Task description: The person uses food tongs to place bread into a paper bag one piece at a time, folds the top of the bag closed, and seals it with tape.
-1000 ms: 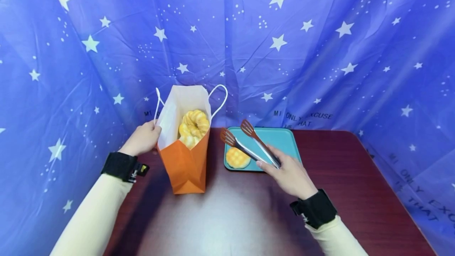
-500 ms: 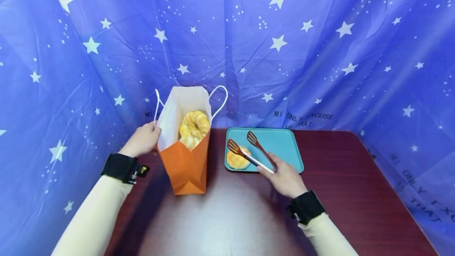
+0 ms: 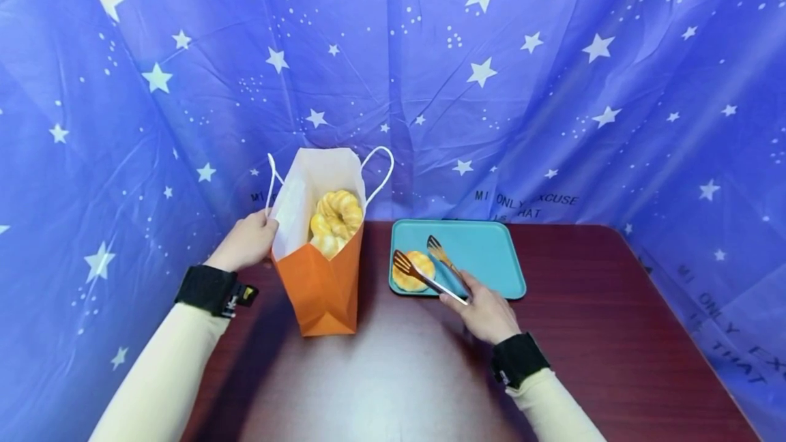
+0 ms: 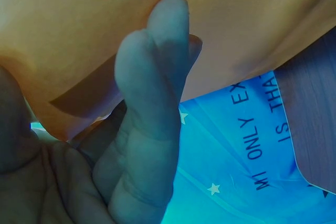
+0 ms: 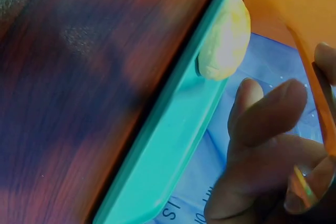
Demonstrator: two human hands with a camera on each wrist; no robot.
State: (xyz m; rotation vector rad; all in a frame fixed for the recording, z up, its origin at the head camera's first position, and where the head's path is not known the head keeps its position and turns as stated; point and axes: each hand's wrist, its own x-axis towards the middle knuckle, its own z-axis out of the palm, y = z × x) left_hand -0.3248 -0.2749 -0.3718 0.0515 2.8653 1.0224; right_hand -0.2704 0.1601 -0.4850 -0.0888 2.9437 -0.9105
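Note:
My left hand (image 3: 247,241) pinches the left edge of an orange paper bag (image 3: 319,292), which stands upright with its white-lined mouth open. Inside the bag lie yellow twisted bread rings (image 3: 339,213), the lower one partly hidden. In my right hand (image 3: 488,312) I hold a pair of tongs (image 3: 447,292) with slotted brown heads spread apart. One head is over a round golden bun (image 3: 408,282) at the left end of a teal tray (image 3: 485,247); whether it touches the bun I cannot tell. The right wrist view shows the bun (image 5: 226,38) resting on the tray.
A dark red wooden table (image 3: 589,292) carries the bag and tray, side by side. Behind it hangs a blue curtain (image 3: 430,87) printed with stars. White cord handles (image 3: 391,162) rise from the bag's mouth.
My right hand has moved down and to the left, bringing the tongs from above the tray to the bun. The left hand and the bag have stayed in place.

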